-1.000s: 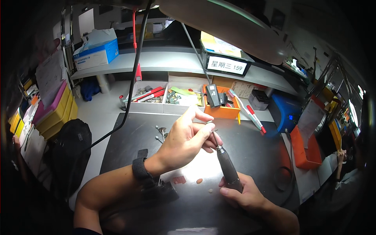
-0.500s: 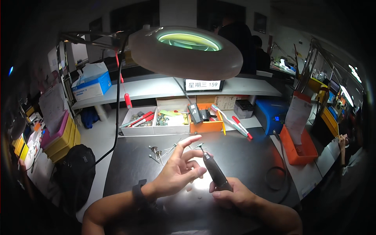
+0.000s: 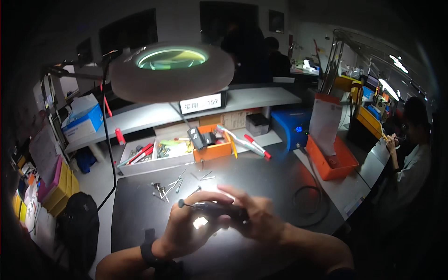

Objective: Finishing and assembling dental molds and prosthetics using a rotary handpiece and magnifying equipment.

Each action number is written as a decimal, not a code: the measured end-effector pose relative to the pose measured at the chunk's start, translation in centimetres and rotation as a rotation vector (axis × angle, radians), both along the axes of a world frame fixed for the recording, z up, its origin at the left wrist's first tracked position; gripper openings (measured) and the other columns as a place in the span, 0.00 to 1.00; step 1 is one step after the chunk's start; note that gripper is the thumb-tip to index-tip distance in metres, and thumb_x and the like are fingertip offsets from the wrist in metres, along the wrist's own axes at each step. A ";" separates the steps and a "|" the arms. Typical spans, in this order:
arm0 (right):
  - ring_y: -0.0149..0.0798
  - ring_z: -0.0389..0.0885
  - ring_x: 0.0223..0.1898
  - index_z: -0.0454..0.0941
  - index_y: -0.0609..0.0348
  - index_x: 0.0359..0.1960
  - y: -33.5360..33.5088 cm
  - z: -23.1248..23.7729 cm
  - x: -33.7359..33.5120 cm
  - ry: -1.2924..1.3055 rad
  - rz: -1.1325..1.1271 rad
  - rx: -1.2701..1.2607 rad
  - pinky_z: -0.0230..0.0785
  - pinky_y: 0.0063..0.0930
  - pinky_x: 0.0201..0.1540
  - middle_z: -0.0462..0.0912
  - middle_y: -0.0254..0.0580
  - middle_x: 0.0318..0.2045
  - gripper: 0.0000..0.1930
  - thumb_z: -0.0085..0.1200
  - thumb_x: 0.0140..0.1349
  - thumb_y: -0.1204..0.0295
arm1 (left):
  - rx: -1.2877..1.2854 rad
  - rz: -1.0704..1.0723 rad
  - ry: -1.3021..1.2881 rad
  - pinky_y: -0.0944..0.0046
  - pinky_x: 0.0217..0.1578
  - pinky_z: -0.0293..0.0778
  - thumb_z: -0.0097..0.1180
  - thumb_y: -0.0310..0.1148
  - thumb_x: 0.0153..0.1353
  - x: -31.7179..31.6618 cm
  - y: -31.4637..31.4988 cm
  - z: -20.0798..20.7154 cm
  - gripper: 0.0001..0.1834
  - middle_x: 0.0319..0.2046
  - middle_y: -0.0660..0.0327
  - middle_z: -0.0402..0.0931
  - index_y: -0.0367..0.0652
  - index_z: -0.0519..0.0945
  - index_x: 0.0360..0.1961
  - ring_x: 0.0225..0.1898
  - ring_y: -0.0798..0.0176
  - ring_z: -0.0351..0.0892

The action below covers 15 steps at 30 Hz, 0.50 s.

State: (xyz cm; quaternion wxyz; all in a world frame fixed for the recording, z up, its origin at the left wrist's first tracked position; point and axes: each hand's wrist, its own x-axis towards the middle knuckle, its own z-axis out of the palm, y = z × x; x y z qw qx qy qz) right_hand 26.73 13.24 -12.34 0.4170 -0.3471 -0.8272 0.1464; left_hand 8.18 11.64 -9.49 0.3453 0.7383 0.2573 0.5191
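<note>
A black rotary handpiece [image 3: 217, 209] lies almost level between my hands, its dark disc-shaped bit [image 3: 181, 203] pointing left. The fingers of my left hand [image 3: 186, 231] curl around its front part, near the bit. Farther back, my right hand [image 3: 267, 218] grips the rear of the body. On the black work mat [image 3: 261, 182], just beyond my left hand, lie several loose metal-shanked bits [image 3: 178, 183], some with round dark heads [image 3: 161, 188].
A ring magnifier lamp [image 3: 172, 86] hangs over the bench's far side. Behind the mat stand a white parts tray [image 3: 163, 167] and an orange box [image 3: 219, 152]. Right of them are a blue control box [image 3: 291, 129] and a red-orange bin [image 3: 333, 163]. A person [image 3: 413, 154] sits at far right.
The handpiece has swung from upright to nearly level, its bit now pointing left. My left hand has closed around its front. The view has turned to the right.
</note>
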 end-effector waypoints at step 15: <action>0.60 0.59 0.66 0.79 0.49 0.47 2.7 0.6 3.5 0.265 -0.132 -0.008 0.62 0.42 0.61 0.50 0.64 0.67 0.16 0.49 0.60 0.81 | 0.048 -0.136 0.785 0.62 0.25 0.71 0.59 0.24 0.55 -3.3 1.6 -3.2 0.09 0.25 0.59 0.71 0.41 0.80 0.39 0.23 0.60 0.72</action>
